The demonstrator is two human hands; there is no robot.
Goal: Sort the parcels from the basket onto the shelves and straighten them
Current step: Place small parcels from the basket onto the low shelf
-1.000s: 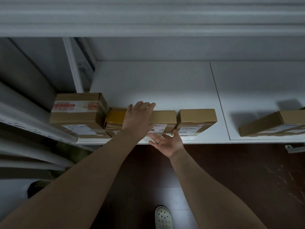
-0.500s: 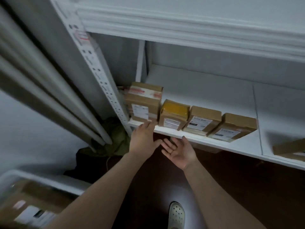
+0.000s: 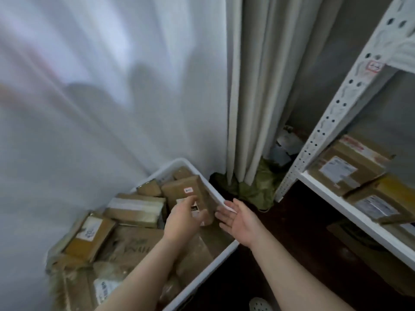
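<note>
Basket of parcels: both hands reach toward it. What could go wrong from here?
1. The parcels lie piled at loose angles in the basket; lifting one may shift its neighbours.
2. The left hand and right hand are open near the labelled parcel by the rim; a weak grip could drop it.

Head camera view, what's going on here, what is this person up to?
A person is sorting parcels from a white basket onto the white shelf at the right. Right now both hands are empty and open. The left hand is over an upright brown parcel in the basket, and the right hand is palm-up beside the basket's rim. A large taped box and a yellowish box already sit on the shelf. Many parcels remain in the basket.
</note>
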